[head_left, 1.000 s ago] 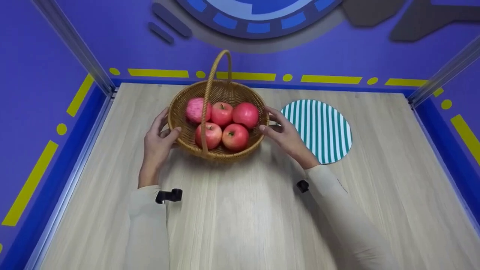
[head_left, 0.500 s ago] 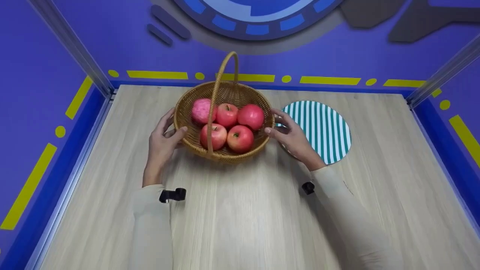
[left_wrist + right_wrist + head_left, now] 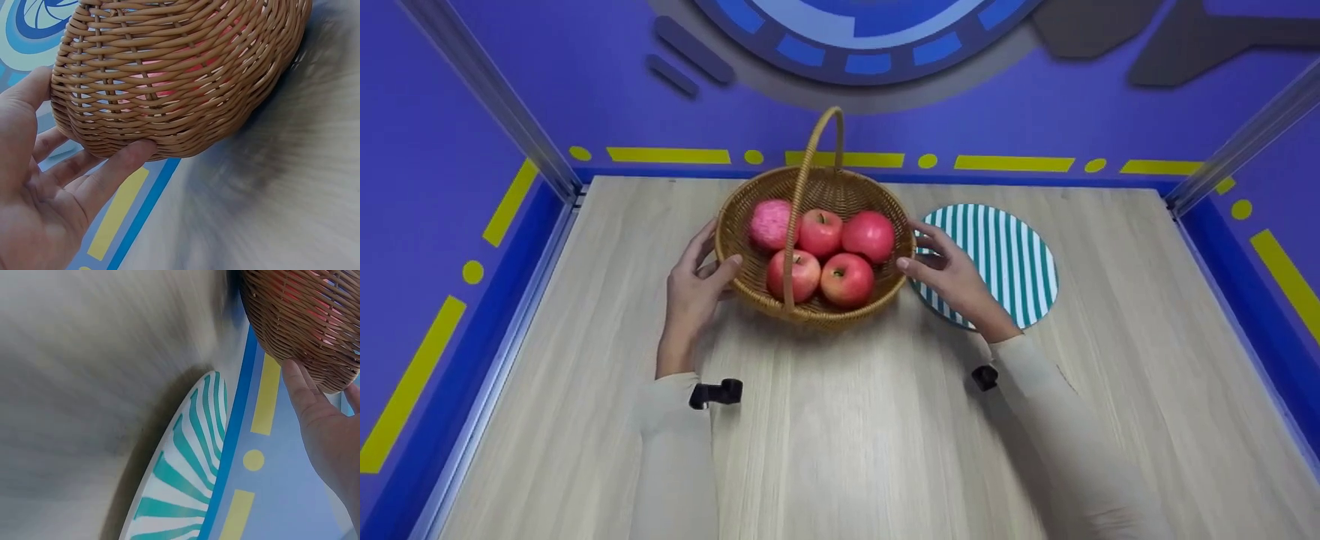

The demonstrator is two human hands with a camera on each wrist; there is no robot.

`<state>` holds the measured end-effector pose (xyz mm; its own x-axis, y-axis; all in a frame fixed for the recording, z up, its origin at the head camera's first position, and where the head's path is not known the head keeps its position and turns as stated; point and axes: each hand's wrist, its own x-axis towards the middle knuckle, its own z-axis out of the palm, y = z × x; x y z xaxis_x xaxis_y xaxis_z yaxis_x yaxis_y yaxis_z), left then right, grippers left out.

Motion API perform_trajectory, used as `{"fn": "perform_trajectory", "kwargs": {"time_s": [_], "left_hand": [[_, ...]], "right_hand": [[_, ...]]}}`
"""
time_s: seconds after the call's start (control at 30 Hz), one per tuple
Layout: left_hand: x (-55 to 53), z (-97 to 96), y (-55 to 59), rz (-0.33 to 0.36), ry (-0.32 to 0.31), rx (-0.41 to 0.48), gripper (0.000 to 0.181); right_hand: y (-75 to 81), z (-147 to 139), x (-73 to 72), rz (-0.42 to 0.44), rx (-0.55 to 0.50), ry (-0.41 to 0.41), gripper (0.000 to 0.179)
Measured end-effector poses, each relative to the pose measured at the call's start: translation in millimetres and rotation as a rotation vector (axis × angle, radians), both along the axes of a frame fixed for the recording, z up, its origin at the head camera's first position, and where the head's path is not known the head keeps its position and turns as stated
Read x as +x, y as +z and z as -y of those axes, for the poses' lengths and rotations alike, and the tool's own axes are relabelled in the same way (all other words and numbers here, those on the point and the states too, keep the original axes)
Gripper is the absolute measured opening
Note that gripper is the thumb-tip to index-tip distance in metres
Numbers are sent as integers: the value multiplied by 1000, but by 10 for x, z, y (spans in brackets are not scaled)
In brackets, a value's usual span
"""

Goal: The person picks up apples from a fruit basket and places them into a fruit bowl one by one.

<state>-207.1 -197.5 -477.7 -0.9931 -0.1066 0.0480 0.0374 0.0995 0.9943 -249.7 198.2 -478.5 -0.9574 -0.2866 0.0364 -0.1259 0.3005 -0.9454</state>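
Observation:
A round wicker basket (image 3: 840, 318) with a tall hoop handle (image 3: 802, 187) holds several red apples (image 3: 847, 280), one of them paler pink and streaked (image 3: 772, 224). My left hand (image 3: 694, 289) grips its left rim, thumb on top. On the opposite side, the right hand (image 3: 952, 277) pinches the right rim. Both wrist views show the woven wall (image 3: 169, 95) from low down, above a blurred shadow; it looks raised off the table. Just right of the basket lies a round green-and-white striped mat (image 3: 1009, 259), partly covered by my right hand.
The wood-grain table (image 3: 840, 435) is bounded by a blue back wall (image 3: 930, 127) with yellow marks and blue side panels (image 3: 420, 187). Metal posts (image 3: 495, 105) stand at the rear corners. The mat shows a pale edge in the right wrist view.
Both hands have carried the basket of apples a short way to the right, nearer the striped mat. Their hold on the rim looks the same.

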Motion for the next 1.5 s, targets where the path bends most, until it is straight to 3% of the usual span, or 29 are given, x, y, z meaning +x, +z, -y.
{"fn": "perform_trajectory", "kwargs": {"time_s": [0.37,0.67,0.87,1.2,1.5], "left_hand": [[-57,-99,-22,-17,-1,43,70],[-45,-221,-63,-37,68,73,67],[-9,-249,-92,-70,94,28,65],[-3,-285,-90,-79,53,34,71],[15,-256,-96,-79,63,39,72]], "right_hand": [[6,-84,-38,-49,-25,-22,69],[83,-111,-71,-34,13,-12,72],[212,-116,-101,-81,109,18,74],[464,-147,-175,-272,323,68,73],[713,60,-277,-460,613,242,69]]}}
